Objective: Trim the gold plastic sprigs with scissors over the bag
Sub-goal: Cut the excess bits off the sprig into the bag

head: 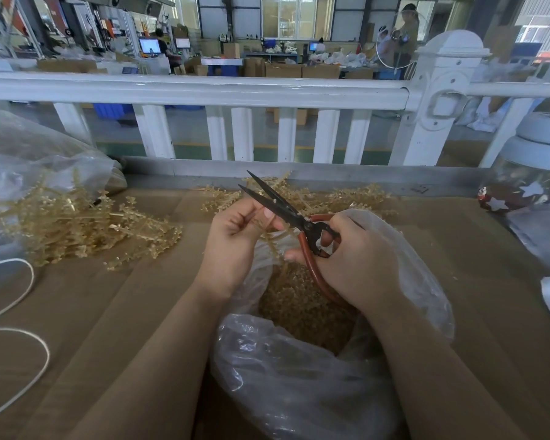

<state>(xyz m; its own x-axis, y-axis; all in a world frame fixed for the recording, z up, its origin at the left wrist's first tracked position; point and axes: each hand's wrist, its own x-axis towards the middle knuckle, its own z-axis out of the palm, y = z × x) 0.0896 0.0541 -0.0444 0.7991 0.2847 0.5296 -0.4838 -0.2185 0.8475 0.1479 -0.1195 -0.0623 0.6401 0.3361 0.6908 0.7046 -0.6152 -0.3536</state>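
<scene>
The left hand (235,246) is hovering just above the far-left rim of the open bag (299,376), its fingers curled and its thumb pinching a thin gold sprig (269,235) that is trailing down toward the bag's mouth. The right hand (356,262) is hanging over the bag's far-right side, fingers wrapped through the red loops of the scissors (286,211). The dark blades are standing slightly apart and pointing away from the bag, up and to the left, crossing just beyond the left thumb; whether they are touching the sprig is not clear.

Inside the bag, a heap of gold cuttings (299,309) is lying below both hands. Beyond the bag, a loose spread of sprigs (346,198) is lying on the cardboard-covered table (140,312). Well to the left of the bag, a larger sprig pile (77,227) is spilling out of a second clear bag (29,160). A white cord (29,344) is looping on the table farther left. Far to the right of the bag, a jar (527,173) with star marks is standing. Behind the table, a white railing (204,90) is running across.
</scene>
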